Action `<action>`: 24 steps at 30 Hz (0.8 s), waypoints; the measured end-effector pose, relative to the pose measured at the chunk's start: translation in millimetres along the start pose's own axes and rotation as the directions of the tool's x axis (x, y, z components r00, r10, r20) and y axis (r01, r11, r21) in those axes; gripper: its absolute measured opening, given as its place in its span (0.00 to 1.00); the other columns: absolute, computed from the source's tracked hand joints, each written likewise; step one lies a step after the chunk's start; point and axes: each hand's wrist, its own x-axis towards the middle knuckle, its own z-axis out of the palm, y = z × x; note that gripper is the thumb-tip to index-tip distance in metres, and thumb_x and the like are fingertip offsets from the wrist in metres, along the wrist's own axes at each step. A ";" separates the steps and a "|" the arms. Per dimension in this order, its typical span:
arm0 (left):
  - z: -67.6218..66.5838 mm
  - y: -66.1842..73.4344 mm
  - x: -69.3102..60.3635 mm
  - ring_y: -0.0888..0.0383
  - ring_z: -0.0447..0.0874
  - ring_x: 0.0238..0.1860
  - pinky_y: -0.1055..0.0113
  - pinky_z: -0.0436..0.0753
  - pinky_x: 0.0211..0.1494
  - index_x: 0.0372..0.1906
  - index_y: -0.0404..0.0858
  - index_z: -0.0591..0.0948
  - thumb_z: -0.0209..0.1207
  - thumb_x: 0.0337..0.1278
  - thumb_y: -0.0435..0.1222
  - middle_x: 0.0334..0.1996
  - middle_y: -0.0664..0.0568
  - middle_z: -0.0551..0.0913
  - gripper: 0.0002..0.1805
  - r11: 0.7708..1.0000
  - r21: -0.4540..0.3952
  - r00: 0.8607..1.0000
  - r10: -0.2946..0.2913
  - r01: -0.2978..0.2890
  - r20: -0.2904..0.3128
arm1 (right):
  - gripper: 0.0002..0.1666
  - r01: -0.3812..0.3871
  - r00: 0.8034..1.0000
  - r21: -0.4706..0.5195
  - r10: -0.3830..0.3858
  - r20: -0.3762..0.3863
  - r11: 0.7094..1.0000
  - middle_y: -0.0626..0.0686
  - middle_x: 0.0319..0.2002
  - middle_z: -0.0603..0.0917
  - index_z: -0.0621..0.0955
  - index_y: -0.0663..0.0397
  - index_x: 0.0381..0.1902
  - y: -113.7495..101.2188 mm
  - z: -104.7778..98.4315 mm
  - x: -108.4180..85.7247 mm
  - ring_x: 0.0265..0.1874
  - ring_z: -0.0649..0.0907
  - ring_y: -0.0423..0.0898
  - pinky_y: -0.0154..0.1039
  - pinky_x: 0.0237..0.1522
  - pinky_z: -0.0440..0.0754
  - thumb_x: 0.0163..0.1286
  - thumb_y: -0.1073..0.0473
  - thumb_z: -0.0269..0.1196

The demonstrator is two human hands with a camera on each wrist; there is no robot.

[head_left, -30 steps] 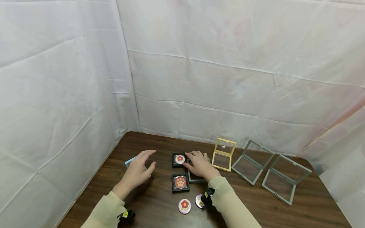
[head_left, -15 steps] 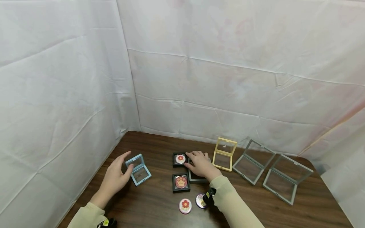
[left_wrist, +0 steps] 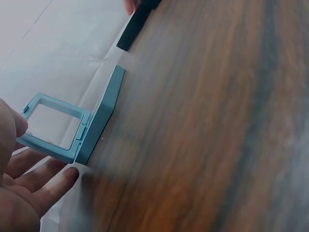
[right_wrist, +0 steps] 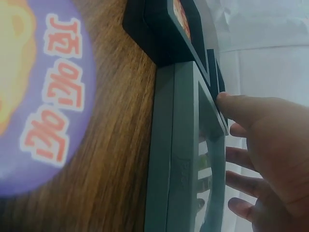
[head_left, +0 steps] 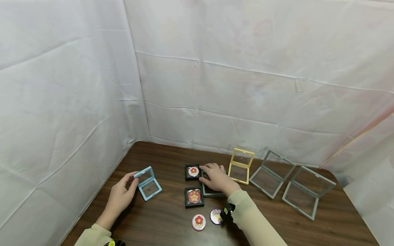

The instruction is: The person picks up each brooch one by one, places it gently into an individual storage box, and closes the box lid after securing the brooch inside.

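While my left hand point(head_left: 118, 194) has the raised lid point(head_left: 144, 176) of the blue case point(head_left: 149, 189) by its edge, my thumb is on the near side and my fingers curl behind it, so the gap between them is only as wide as the lid. The blue case's base lies flat on the table point(head_left: 166, 222), just beyond those fingertips and to their right, with the lid tilted up from the hinge.

Over to my right hand point(head_left: 217, 177), well apart from the left: its fingers are spread and loosely bent over the grey case point(head_left: 212, 195), gripping nothing that I can see. The thumb is at the grey case's corner, and the forefinger's tip is right by the edge of the flower case point(head_left: 193, 172); whether either one presses, I cannot tell. That flower case, black-framed, is just left of my right fingertips. The star case point(head_left: 194, 197), black too, is nearer me, below the thumb.

Closer in, short of my right fingers, lie two loose badges: the flower badge point(head_left: 198, 222) and the purple badge point(head_left: 215, 216), the second partly behind my wrist band point(head_left: 227, 209). Right of my right fingers stands the yellow case point(head_left: 240, 167), lid up, and farther right two big grey cases point(head_left: 268, 181), lids up as well.
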 end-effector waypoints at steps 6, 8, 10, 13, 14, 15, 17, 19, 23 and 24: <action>6.0 1.6 0.3 0.56 0.91 0.47 0.86 0.76 0.47 0.59 0.37 0.87 0.63 0.81 0.32 0.48 0.46 0.93 0.11 0.999 -0.038 1.000 0.012 -0.014 -0.027 | 0.34 0.030 1.000 0.049 -0.029 -0.011 0.998 0.63 0.74 0.77 0.75 0.53 0.80 2.6 -4.6 -14.1 0.76 0.72 0.66 0.74 0.70 0.66 0.84 0.47 0.65; 7.4 1.7 1.3 0.53 0.92 0.49 0.89 0.73 0.49 0.59 0.37 0.86 0.62 0.81 0.32 0.50 0.46 0.93 0.11 0.998 -0.053 1.000 0.016 -0.017 -0.025 | 0.33 0.037 0.999 0.051 -0.036 -0.025 0.998 0.63 0.74 0.77 0.76 0.54 0.80 4.4 -5.4 -20.6 0.75 0.72 0.66 0.75 0.70 0.66 0.84 0.47 0.65; 7.8 0.8 2.3 0.52 0.92 0.51 0.90 0.73 0.50 0.59 0.38 0.86 0.61 0.82 0.33 0.51 0.46 0.93 0.11 0.998 -0.058 1.000 0.015 -0.017 -0.023 | 0.33 0.038 0.999 0.041 -0.036 -0.035 0.998 0.62 0.74 0.77 0.76 0.54 0.79 5.2 -6.1 -27.4 0.75 0.72 0.65 0.76 0.71 0.65 0.84 0.47 0.65; 6.3 -1.5 3.3 0.53 0.92 0.51 0.90 0.71 0.52 0.59 0.38 0.87 0.61 0.82 0.34 0.50 0.47 0.94 0.11 0.998 -0.055 0.999 0.008 -0.010 -0.032 | 0.33 0.048 0.998 0.044 -0.046 -0.044 0.998 0.61 0.74 0.77 0.75 0.54 0.80 3.5 -8.4 -36.8 0.76 0.72 0.65 0.77 0.72 0.65 0.84 0.48 0.65; 5.7 -2.3 3.5 0.54 0.92 0.51 0.90 0.71 0.52 0.59 0.38 0.87 0.61 0.82 0.34 0.50 0.47 0.94 0.11 0.998 -0.055 0.999 0.005 -0.007 -0.038 | 0.33 0.053 0.998 0.049 -0.051 -0.046 0.997 0.61 0.74 0.77 0.75 0.54 0.80 2.0 -9.8 -40.1 0.76 0.72 0.64 0.78 0.73 0.64 0.84 0.48 0.65; 5.1 -2.9 3.7 0.55 0.92 0.51 0.90 0.71 0.52 0.59 0.39 0.87 0.62 0.82 0.33 0.50 0.47 0.94 0.10 0.999 -0.054 0.999 0.001 -0.003 -0.044 | 0.34 0.061 0.997 0.054 -0.058 -0.051 0.997 0.61 0.75 0.77 0.75 0.54 0.80 0.7 -11.0 -43.5 0.76 0.72 0.64 0.79 0.73 0.63 0.84 0.48 0.65; 4.9 -3.7 5.1 0.56 0.92 0.51 0.90 0.71 0.52 0.59 0.38 0.87 0.62 0.82 0.33 0.49 0.47 0.94 0.10 0.998 -0.057 0.999 -0.002 -0.001 -0.052 | 0.33 0.075 0.996 0.067 -0.071 -0.059 0.995 0.62 0.75 0.76 0.75 0.55 0.80 -1.7 -14.4 -51.2 0.76 0.73 0.65 0.80 0.72 0.63 0.84 0.49 0.65; 5.2 -4.2 6.6 0.56 0.91 0.51 0.90 0.72 0.53 0.59 0.38 0.87 0.61 0.82 0.33 0.49 0.46 0.94 0.10 0.998 -0.070 0.999 -0.006 0.002 -0.051 | 0.32 0.087 0.994 0.073 -0.082 -0.070 0.994 0.62 0.74 0.77 0.76 0.55 0.79 -3.6 -18.0 -59.6 0.75 0.74 0.65 0.81 0.71 0.64 0.84 0.50 0.66; 11.3 -3.6 13.6 0.58 0.91 0.52 0.89 0.73 0.52 0.59 0.38 0.87 0.61 0.83 0.34 0.50 0.46 0.94 0.11 0.995 -0.097 0.999 -0.015 0.011 -0.038 | 0.31 0.101 0.991 0.063 -0.095 -0.098 0.993 0.62 0.71 0.80 0.78 0.58 0.76 -0.3 -24.7 -80.9 0.72 0.77 0.64 0.76 0.69 0.71 0.83 0.52 0.67; 13.4 -3.3 15.9 0.58 0.91 0.52 0.89 0.73 0.52 0.59 0.38 0.87 0.61 0.83 0.34 0.50 0.46 0.94 0.11 0.994 -0.105 0.999 -0.020 0.016 -0.035 | 0.30 0.105 0.990 0.061 -0.098 -0.104 0.993 0.63 0.70 0.80 0.78 0.59 0.75 1.5 -26.5 -86.6 0.71 0.78 0.64 0.74 0.69 0.73 0.82 0.52 0.67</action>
